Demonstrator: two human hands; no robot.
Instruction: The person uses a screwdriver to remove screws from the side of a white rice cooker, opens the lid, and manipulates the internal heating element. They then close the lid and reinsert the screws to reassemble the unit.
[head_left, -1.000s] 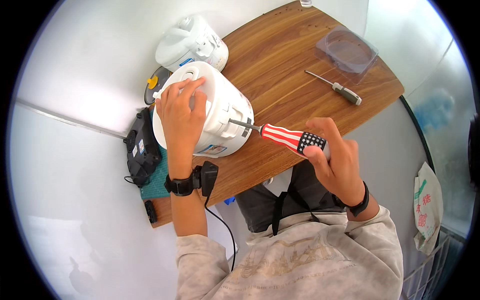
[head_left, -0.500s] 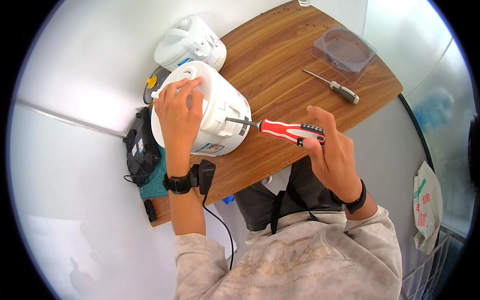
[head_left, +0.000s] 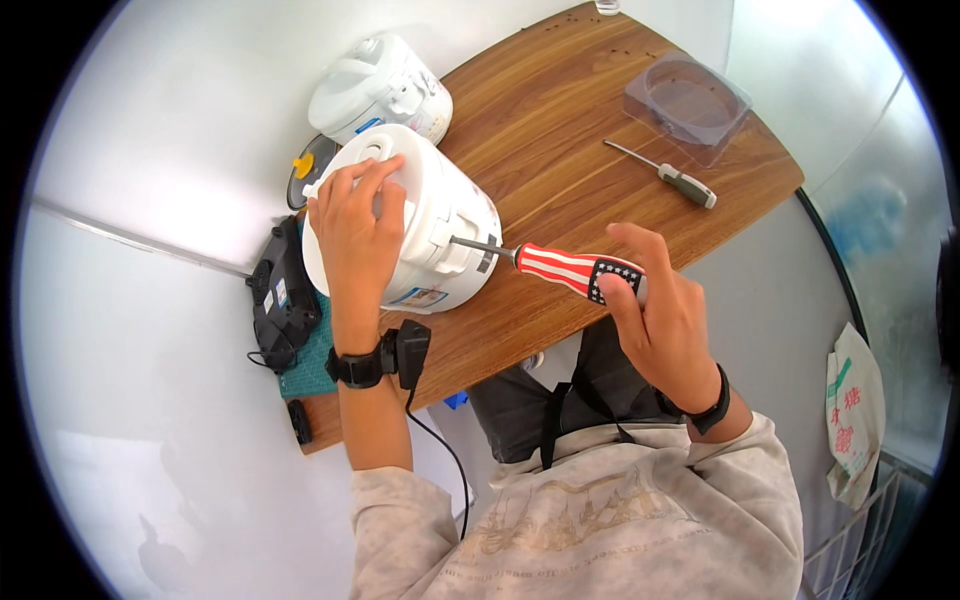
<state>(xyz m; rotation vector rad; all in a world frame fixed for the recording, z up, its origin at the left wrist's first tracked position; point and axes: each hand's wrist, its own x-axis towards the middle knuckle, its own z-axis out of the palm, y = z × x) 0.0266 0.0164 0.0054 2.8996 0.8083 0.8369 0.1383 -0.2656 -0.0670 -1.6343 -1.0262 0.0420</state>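
Two hands (head_left: 358, 232) flanking cooker (head_left: 420, 225)

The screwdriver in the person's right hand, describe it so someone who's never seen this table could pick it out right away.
On the wooden table, find the white cooker body lying on its side under the left hand. The screwdriver pokes into its side, gripped by the right hand. Its handle is red-and-white striped with a starred blue end; the spare screwdriver nearby has a grey handle.
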